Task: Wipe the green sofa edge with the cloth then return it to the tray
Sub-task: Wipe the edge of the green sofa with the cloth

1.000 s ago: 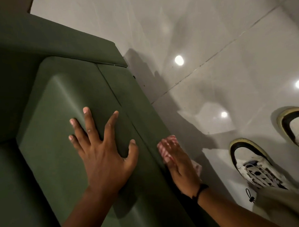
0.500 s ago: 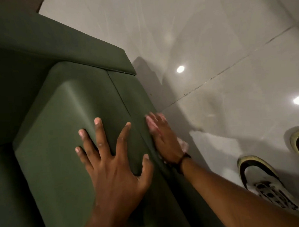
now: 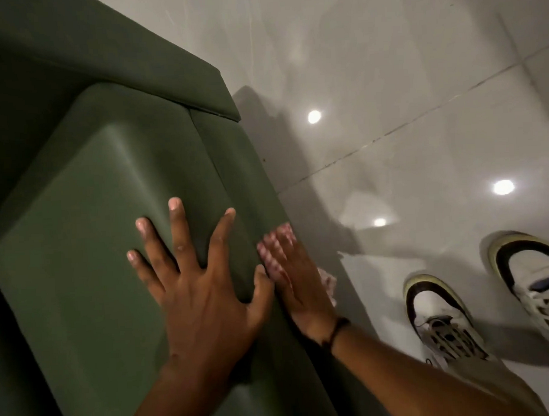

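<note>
Currently the left hand (image 3: 201,292) is laid flat on the green sofa (image 3: 89,247) armrest top, fingers (image 3: 176,224) spread wide apart, nothing gripped. Just beside it, the right hand (image 3: 296,279) is pressed flat on the cloth (image 3: 276,248), fingers together and extended, pinning the cloth against the sofa's outer edge; the checked pink-white cloth is seen past the fingertips and behind the palm. A dark band is worn on the right wrist. Two sneakers (image 3: 441,320) are seen on the glossy tiled floor (image 3: 417,60).
</note>
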